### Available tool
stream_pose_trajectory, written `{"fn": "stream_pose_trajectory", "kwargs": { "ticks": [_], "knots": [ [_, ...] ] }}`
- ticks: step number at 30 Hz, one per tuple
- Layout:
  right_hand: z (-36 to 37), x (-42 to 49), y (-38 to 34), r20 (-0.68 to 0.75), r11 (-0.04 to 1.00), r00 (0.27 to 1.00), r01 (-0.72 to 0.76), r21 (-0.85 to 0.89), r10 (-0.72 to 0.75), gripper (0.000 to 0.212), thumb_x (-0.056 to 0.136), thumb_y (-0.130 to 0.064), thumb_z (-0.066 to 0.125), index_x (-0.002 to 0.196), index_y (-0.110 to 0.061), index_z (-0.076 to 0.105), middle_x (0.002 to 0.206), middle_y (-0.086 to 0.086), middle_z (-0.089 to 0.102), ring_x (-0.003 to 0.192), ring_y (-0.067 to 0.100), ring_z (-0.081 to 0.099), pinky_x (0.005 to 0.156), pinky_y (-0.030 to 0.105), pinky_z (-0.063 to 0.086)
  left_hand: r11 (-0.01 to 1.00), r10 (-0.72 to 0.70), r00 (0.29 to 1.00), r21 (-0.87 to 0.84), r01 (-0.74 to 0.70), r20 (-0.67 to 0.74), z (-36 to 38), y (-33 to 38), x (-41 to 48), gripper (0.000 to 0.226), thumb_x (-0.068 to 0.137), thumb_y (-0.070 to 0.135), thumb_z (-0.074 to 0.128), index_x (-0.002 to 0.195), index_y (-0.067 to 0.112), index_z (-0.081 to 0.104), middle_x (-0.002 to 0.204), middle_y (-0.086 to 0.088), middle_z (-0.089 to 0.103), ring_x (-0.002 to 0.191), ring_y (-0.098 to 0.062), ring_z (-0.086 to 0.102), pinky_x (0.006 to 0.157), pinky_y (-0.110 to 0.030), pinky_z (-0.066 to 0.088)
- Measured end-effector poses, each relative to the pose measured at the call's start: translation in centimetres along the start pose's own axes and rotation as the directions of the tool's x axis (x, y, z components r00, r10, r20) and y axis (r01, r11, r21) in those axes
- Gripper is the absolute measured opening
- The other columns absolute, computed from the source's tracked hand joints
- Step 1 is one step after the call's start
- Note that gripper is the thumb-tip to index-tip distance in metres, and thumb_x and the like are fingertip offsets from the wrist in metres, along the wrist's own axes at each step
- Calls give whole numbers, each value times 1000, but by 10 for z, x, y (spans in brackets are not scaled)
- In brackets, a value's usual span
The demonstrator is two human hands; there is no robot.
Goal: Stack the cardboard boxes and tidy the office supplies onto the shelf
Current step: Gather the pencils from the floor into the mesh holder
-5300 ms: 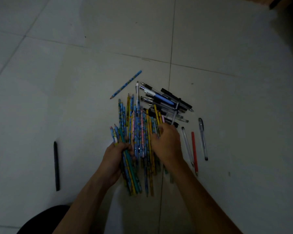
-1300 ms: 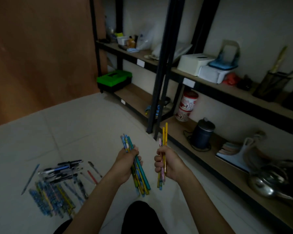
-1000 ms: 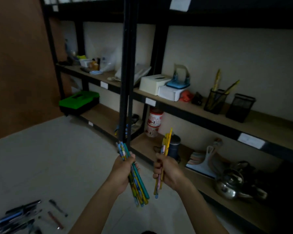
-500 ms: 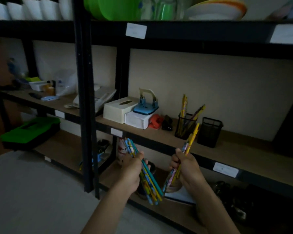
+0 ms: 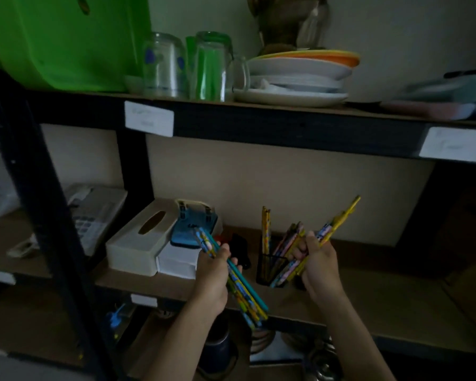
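Right hand point(image 5: 320, 264) was clamped around a small bundle of pencils point(image 5: 338, 220). The bundle was tilted, with its lower ends at the mouth of the black mesh holder point(image 5: 268, 268) on the middle shelf point(image 5: 396, 301). Whether those ends had entered the holder or lay just in front of it could not be told. Meanwhile the left hand point(image 5: 213, 273) was clamped around a larger bundle point(image 5: 246, 288), held slanted in front of the shelf edge, just left of the holder. Several loose pencils point(image 5: 266, 224) stood in the holder already. A tissue box point(image 5: 140, 240) and a blue hole punch point(image 5: 193, 229) stood further left on the same shelf.

The step in hand appeared to be loading pencils into the holder, part of tidying the office supplies. No cardboard boxes were in view. The next move called for bringing the small bundle more upright over the opening, then loosening the grip so it dropped in. The larger bundle would follow. The holder looked light and partly full, so a sideways push could tip it.
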State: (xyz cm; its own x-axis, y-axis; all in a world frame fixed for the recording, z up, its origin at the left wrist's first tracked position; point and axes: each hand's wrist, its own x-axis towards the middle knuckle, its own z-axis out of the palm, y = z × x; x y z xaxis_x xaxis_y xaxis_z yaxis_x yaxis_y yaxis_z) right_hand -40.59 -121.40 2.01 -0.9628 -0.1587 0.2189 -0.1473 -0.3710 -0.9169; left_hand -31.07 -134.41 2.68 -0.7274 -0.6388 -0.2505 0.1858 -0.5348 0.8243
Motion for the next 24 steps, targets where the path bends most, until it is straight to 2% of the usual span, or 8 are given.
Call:
{"fn": "stream_pose_trajectory", "kwargs": {
  "ticks": [5,7,9,12,15,19,20,24],
  "knots": [
    [8,28,-10,-190,978,965,158,-137,-182,26,103,-14,32,77,-17,32,54,-8,38,48,9,38,53,21,38,999,-16,1000,-43,17,1,20,17,24,13,99,11,43,86,13,46,72,-3,40,59,-15,42,59,-29,43],
    [14,38,-9,-249,963,940,190,-189,-235,22,102,-15,33,81,-16,34,60,-2,40,50,9,41,53,20,40,999,-15,1000,-46,15,0,28,19,35,7,99,13,43,101,9,48,74,-2,42,61,-14,45,58,-27,45],
    [18,46,-4,-271,947,923,211,-242,-275,17,102,-15,34,85,-15,37,66,5,42,54,10,44,53,18,40,999,18,1000,-43,-18,-6,36,17,49,22,99,16,44,120,7,45,76,-2,43,62,-12,47,56,-25,48],
    [22,51,9,-236,914,921,221,-339,-310,12,101,-15,38,90,-10,38,68,5,45,53,8,45,51,19,39,995,88,995,-53,-90,-36,48,15,59,42,100,15,43,138,4,32,78,-1,44,63,-12,48,61,-27,49],
    [22,52,22,-159,887,942,211,-410,-297,11,100,-15,40,89,-15,39,64,2,47,47,6,45,47,20,37,984,163,983,-60,-169,-89,56,11,64,47,100,16,43,142,7,24,80,-1,47,64,-12,50,66,-28,49],
    [20,53,36,-92,855,962,181,-485,-256,14,99,-18,44,87,-23,38,65,6,52,46,25,51,43,39,45,961,252,955,-74,-266,-153,62,5,73,52,100,17,41,145,8,15,85,-2,50,66,-10,52,65,-23,50],
    [20,53,39,-78,841,965,176,-511,-250,14,99,-18,45,88,-25,38,66,6,53,46,23,53,44,41,45,956,268,950,-74,-282,-164,63,3,75,53,100,17,41,145,10,13,89,-4,51,67,-9,52,66,-23,50],
    [21,55,47,-52,805,968,175,-567,-247,20,96,-16,50,94,-33,38,74,1,61,55,12,58,50,32,48,931,344,923,-65,-359,-171,63,-6,85,53,99,17,42,144,12,14,105,-12,49,67,-8,54,72,-24,51]
  ]
}}
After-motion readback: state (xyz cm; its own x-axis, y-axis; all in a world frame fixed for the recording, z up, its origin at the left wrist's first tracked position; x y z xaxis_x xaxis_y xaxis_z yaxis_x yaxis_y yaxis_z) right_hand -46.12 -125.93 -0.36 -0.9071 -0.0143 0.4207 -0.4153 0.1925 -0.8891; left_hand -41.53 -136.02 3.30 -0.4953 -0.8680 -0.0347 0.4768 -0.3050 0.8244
